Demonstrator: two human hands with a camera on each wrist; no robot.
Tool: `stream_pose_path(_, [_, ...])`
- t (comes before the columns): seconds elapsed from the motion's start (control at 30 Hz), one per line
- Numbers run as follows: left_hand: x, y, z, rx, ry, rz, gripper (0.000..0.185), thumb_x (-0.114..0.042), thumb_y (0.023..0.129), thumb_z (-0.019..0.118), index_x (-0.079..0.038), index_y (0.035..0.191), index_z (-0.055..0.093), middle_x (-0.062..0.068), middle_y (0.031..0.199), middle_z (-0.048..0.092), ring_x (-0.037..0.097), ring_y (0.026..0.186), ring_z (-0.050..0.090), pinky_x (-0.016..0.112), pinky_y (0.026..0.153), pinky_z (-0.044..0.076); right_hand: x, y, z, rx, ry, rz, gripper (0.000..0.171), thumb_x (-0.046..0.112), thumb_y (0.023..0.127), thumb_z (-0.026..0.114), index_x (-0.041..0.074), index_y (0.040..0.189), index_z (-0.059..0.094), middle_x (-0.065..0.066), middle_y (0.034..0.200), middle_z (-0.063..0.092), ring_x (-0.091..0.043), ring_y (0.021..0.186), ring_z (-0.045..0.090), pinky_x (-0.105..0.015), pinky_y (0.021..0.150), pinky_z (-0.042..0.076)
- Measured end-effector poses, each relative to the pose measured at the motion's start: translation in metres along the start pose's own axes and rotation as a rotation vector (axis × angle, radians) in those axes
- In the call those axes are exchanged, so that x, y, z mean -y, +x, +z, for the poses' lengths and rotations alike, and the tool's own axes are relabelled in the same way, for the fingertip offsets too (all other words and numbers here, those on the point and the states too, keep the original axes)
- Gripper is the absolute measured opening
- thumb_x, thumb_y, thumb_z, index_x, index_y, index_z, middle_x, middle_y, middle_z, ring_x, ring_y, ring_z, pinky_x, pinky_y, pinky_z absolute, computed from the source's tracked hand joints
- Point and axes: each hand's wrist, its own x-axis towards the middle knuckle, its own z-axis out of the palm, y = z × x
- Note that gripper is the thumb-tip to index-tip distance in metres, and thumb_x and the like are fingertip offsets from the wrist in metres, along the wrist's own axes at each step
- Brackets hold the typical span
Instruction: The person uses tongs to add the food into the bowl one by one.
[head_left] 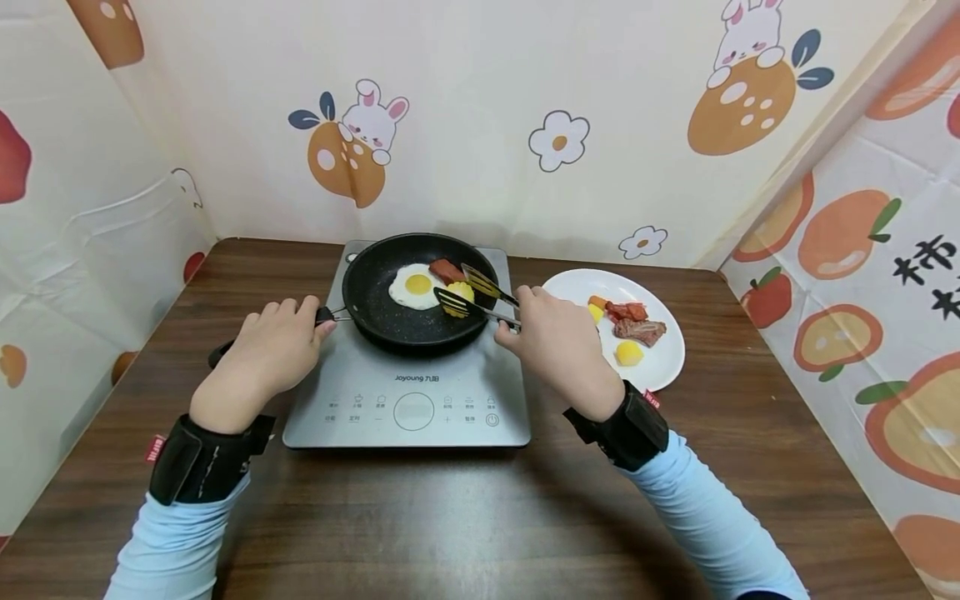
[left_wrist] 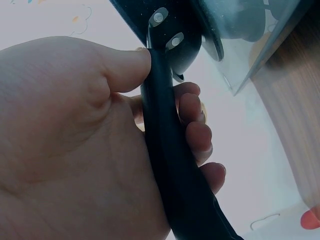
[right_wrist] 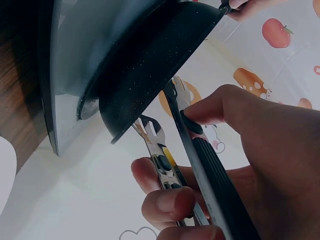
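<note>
A black frying pan (head_left: pixel 390 321) sits on a grey induction cooker (head_left: pixel 408 400). In it lie a fried egg (head_left: pixel 415 286), a red meat piece (head_left: pixel 447 270) and a yellow piece (head_left: pixel 461 292). My left hand (head_left: pixel 272 350) grips the pan handle (left_wrist: pixel 167 150), thumb on top and fingers curled under. My right hand (head_left: pixel 558 342) holds tongs (head_left: pixel 480 296) by their handles (right_wrist: pixel 200 165), and the tong tips reach into the pan around the yellow piece. A white plate (head_left: pixel 663 358) to the right carries meat (head_left: pixel 638 330) and yellow pieces (head_left: pixel 628 353).
The cooker stands on a dark wooden table (head_left: pixel 450 517), its control panel (head_left: pixel 414 411) facing me. Cartoon-printed sheets (head_left: pixel 525 125) wall off the back and both sides. Bare tabletop stretches in front of the cooker.
</note>
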Motion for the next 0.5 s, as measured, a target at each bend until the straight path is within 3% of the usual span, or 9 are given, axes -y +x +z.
stream_pose_path(0.3, [-0.0005,-0.0004,-0.0021,0.005,0.0,-0.003,0.052,-0.032,0.112,0.035,0.01,0.143,0.039,0.036,0.127,0.052,0.051,0.117,0.049,0.066,0.096,0.038,-0.0026,-0.0052,0.0021,-0.06,0.007,-0.01,0.033,0.039,0.094,0.066,0.007,0.092,0.057,-0.006,0.081,0.057,-0.024,0.056,0.051,-0.032,0.045,0.035])
stream_pose_path(0.5, [0.0001,0.0002,-0.0023,0.017,0.011,0.0,0.053,-0.032,0.112,0.034,0.011,0.144,0.038,0.037,0.13,0.051,0.052,0.118,0.048,0.067,0.097,0.038,-0.0036,-0.0097,0.0068,-0.085,0.033,0.008,0.033,0.038,0.092,0.066,0.006,0.092,0.056,-0.009,0.083,0.06,-0.027,0.057,0.054,-0.038,0.047,0.042])
